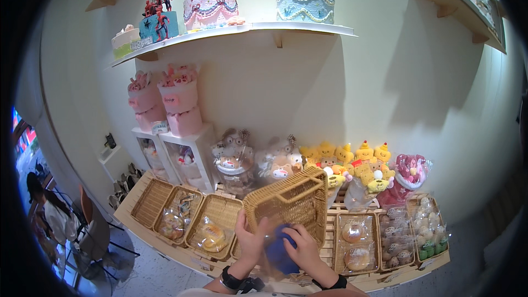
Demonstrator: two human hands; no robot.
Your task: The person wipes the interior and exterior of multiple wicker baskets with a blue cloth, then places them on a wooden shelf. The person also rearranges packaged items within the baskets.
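A wicker basket [305,198] is tilted up above the display table, its cut-out handle at the top. My left hand [251,237] grips its left lower side. In my right hand [300,247] is a blue cloth [284,251], pressed at the basket's lower part, where the view is slightly blurred. Slatted wood of the table [330,231] shows just right of the basket. To the left, a wicker tray [218,214] holds a bagged bread [212,237]; to the right, another wicker tray [340,251] holds bagged round breads [354,231].
Wrapped plush bouquets [369,173] stand behind the trays. Decorated cakes [305,2] sit on a wall shelf [247,28] above. More trays of bagged goods [427,222] lie at the right, and an empty-looking wicker tray [152,202] at the far left. A person [62,218] sits at the left.
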